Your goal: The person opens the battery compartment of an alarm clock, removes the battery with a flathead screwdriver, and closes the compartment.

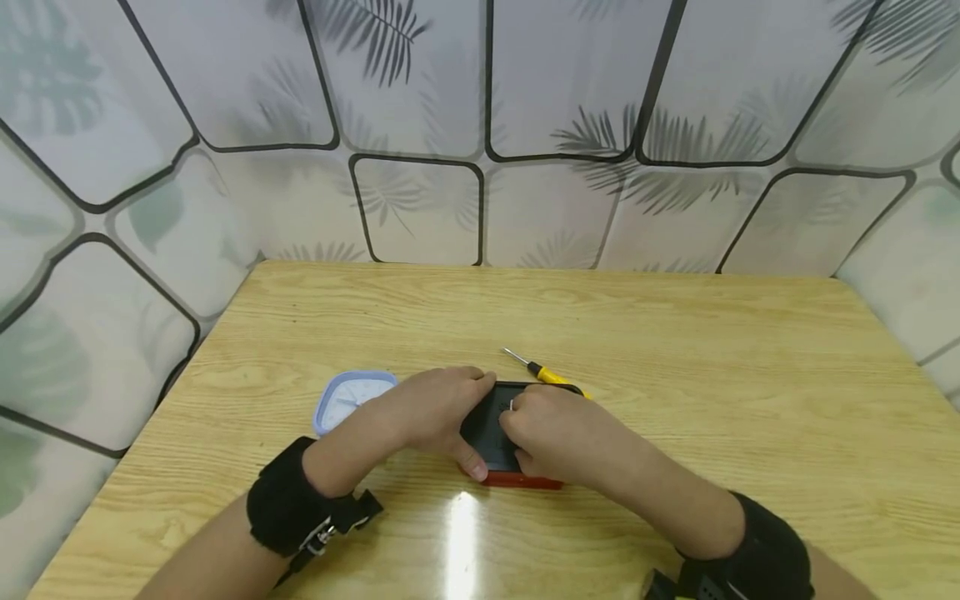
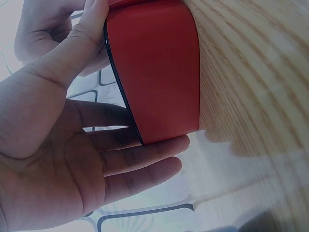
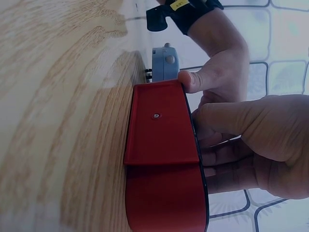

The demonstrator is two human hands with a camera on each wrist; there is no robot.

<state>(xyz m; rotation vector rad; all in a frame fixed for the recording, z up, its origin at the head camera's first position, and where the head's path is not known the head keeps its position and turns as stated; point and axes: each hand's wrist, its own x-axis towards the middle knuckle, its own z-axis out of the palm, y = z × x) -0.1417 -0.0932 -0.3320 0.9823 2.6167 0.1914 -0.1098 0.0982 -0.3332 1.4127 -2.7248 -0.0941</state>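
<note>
A red box [image 1: 521, 481] with a dark recessed top [image 1: 489, 437] rests on the table in front of me. My left hand [image 1: 442, 417] grips it from the left, thumb on the near edge and fingers at the far side. Over the dark top is my right hand [image 1: 555, 429], its fingers bent down to the surface. Whether they pinch anything small is hidden. In the right wrist view, the box's near wall [image 3: 164, 125] bears a small screw [image 3: 156, 116]. Its smooth red end wall [image 2: 154, 72] faces the left wrist camera.
Behind the box lies a screwdriver [image 1: 550, 376] with a yellow and black handle, tip pointing back left. A light-blue square thing [image 1: 323, 408] with a white face, clock-like, lies left of the left hand. Patterned cloth [image 1: 420, 208] stands behind the wooden table [image 1: 675, 333].
</note>
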